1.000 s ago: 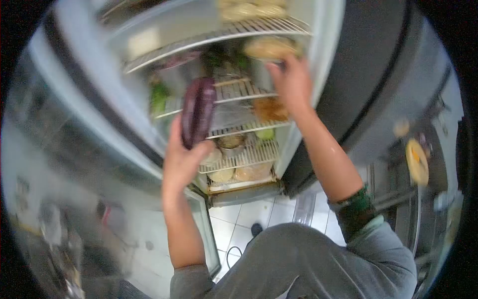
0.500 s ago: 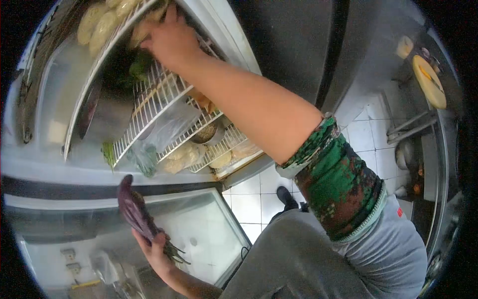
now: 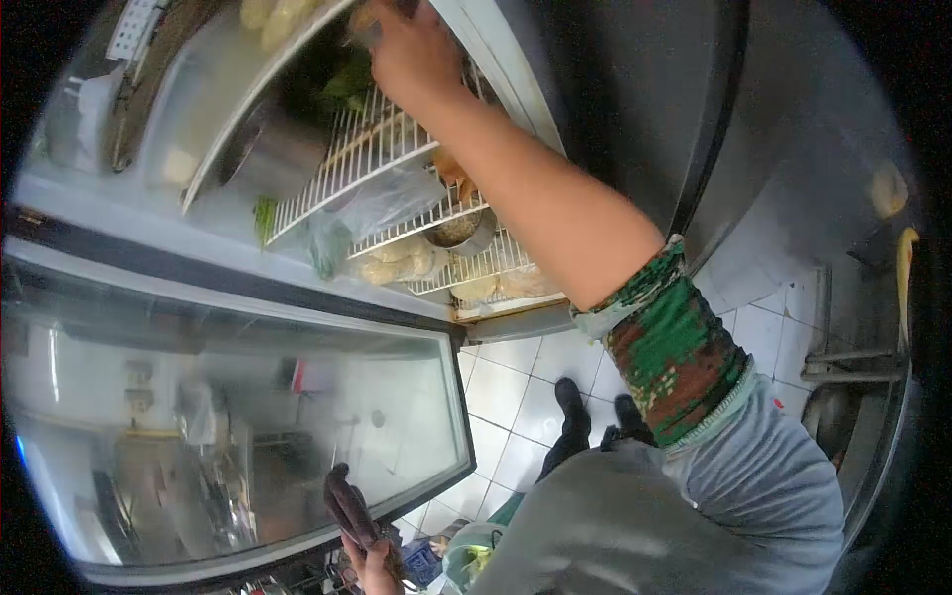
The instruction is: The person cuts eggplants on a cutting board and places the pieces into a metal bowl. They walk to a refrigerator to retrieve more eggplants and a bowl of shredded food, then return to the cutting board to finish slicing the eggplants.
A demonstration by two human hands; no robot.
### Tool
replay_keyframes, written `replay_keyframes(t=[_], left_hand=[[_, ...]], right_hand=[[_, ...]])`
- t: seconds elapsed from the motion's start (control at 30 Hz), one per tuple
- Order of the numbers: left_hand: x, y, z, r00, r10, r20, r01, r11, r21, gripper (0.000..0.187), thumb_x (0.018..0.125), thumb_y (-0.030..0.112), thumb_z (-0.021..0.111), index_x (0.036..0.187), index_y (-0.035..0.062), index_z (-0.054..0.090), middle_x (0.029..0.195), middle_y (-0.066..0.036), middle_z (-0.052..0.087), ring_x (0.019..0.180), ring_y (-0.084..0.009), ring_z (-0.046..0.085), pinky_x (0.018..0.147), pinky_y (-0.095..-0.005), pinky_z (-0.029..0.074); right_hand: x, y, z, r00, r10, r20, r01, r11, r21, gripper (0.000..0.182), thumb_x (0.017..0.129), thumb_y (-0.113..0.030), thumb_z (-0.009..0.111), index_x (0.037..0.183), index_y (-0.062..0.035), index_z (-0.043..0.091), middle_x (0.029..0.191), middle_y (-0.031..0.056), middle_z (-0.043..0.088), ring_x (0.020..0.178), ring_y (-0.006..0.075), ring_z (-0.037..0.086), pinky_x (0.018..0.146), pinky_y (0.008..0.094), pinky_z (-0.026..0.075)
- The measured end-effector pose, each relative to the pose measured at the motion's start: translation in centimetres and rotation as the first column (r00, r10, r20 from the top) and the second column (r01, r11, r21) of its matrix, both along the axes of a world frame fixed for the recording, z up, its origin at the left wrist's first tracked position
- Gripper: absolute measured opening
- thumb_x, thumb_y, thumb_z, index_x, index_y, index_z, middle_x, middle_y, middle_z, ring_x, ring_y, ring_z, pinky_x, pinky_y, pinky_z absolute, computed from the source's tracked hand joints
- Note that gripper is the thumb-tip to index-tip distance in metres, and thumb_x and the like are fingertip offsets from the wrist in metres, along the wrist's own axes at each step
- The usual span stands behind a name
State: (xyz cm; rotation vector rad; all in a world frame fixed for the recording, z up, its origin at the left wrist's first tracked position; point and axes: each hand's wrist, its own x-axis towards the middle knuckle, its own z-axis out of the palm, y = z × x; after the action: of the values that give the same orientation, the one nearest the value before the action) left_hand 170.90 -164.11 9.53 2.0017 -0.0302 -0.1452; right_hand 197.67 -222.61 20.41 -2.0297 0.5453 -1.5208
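Low in the head view, my left hand (image 3: 375,569) is closed round the lower end of some long dark purple eggplants (image 3: 349,510), held in front of the open glass door (image 3: 421,397). My right hand (image 3: 418,61) reaches up into the fridge above the top wire shelf (image 3: 342,178). Its fingers curl round a brownish thing at the frame's upper edge, which I cannot make out. Green leaves (image 3: 349,81) lie just beside this hand.
Lower shelves hold a plastic bag (image 3: 392,201), a metal bowl (image 3: 458,233) of grainy food and pale bagged items (image 3: 402,263). A bucket (image 3: 468,557) stands on the tiled floor (image 3: 496,402) near my legs. A metal rack (image 3: 853,367) is at right.
My view has shifted, showing more of the glass door and floor. My left hand has lowered with the eggplants; my right hand stays up in the fridge, now near the frame's top edge.
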Motion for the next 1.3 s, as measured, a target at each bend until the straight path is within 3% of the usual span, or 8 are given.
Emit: replay_keyframes(t=[0.07,0.2,0.3,0.33,0.43,0.6,0.9,1.3], left_hand=[[-2.4,5.1,-3.2,0.982,0.135,-0.129,-0.134,0.991,0.012,0.103,0.088,0.043,0.076,0.167,0.0137,0.015,0.162,-0.015,0.037,0.09,-0.02,0.053,0.077,-0.0401,0.046],[-4.0,-8.2,3.8,0.963,-0.183,0.197,0.205,0.974,-0.093,0.103,0.086,0.038,0.077,0.166,0.014,0.017,0.167,-0.013,0.029,0.139,-0.0301,0.041,0.11,-0.0464,0.035],[-4.7,-0.7,-0.5,0.96,0.15,-0.237,-0.191,0.968,-0.16,0.104,0.086,0.041,0.077,0.166,0.0162,0.016,0.171,-0.013,0.021,0.157,-0.0297,0.013,0.125,-0.0475,0.014],[-5.0,-4.9,2.6,0.963,0.175,-0.206,-0.202,0.972,-0.117,0.104,0.087,0.049,0.076,0.166,0.0197,0.015,0.172,-0.013,0.015,0.156,-0.0293,0.019,0.127,-0.0436,0.013],[0.2,-5.5,1.1,0.975,0.187,0.124,-0.172,0.977,-0.123,0.079,0.082,0.007,0.065,0.156,0.0101,0.037,0.102,-0.002,0.056,0.08,-0.0134,0.052,0.067,-0.0271,0.044],[11.3,-10.4,5.5,0.941,-0.112,0.32,0.121,0.993,-0.009,0.093,0.07,0.005,0.075,0.155,0.007,0.038,0.13,-0.009,0.055,0.108,-0.0206,0.057,0.093,-0.0337,0.048],[34.7,-21.6,16.4,0.292,-0.699,0.653,0.364,0.712,0.6,0.097,0.068,0.01,0.075,0.156,0.004,0.034,0.131,-0.029,0.057,0.123,-0.0419,0.059,0.106,-0.0434,0.047],[42.7,-25.2,19.1,0.451,-0.814,0.365,0.478,0.566,0.672,0.113,0.06,0.028,0.079,0.156,0.0005,0.026,0.119,-0.035,0.065,0.113,-0.047,0.064,0.1,-0.0438,0.05]], right_hand=[[0.2,1.9,-0.5,0.954,-0.065,0.292,0.074,0.997,-0.02,0.04,0.089,-0.025,0.071,0.128,-0.0152,0.066,0.138,0.0314,0.05,0.119,0.0449,0.058,0.093,0.0552,0.052],[-0.6,5.2,0.7,0.986,0.153,0.065,-0.143,0.981,-0.131,0.044,0.091,-0.023,0.067,0.133,-0.013,0.063,0.138,0.0223,0.054,0.118,0.0451,0.057,0.097,0.0558,0.05],[3.6,5.1,-0.2,0.929,0.356,-0.099,-0.368,0.909,-0.195,0.039,0.092,-0.025,0.065,0.129,-0.0121,0.067,0.134,0.0151,0.06,0.118,0.0432,0.058,0.099,0.0538,0.049],[5.4,4.9,-1.2,0.951,0.293,-0.099,-0.309,0.904,-0.295,0.036,0.092,-0.026,0.065,0.125,-0.0118,0.069,0.131,0.0134,0.062,0.118,0.0421,0.058,0.099,0.0526,0.05],[6.3,2.7,-0.7,0.924,0.143,-0.354,-0.289,0.868,-0.403,0.024,0.091,-0.02,0.06,0.108,-0.0108,0.075,0.121,0.0108,0.069,0.122,0.0378,0.058,0.101,0.0485,0.05],[6.4,3.3,-0.1,0.886,-0.07,-0.459,-0.195,0.841,-0.505,0.025,0.089,-0.013,0.055,0.102,-0.008,0.076,0.123,0.0128,0.069,0.119,0.0365,0.059,0.101,0.0485,0.051],[9.0,4.0,4.5,0.685,-0.169,-0.708,-0.162,0.913,-0.375,0.028,0.094,-0.013,0.055,0.114,-0.0035,0.073,0.122,0.0217,0.07,0.117,0.0393,0.066,0.097,0.0527,0.055],[11.9,4.0,6.5,0.514,-0.266,-0.816,-0.214,0.881,-0.422,0.035,0.096,-0.01,0.056,0.127,-0.0038,0.068,0.138,0.0213,0.063,0.128,0.0369,0.06,0.111,0.0494,0.046]])
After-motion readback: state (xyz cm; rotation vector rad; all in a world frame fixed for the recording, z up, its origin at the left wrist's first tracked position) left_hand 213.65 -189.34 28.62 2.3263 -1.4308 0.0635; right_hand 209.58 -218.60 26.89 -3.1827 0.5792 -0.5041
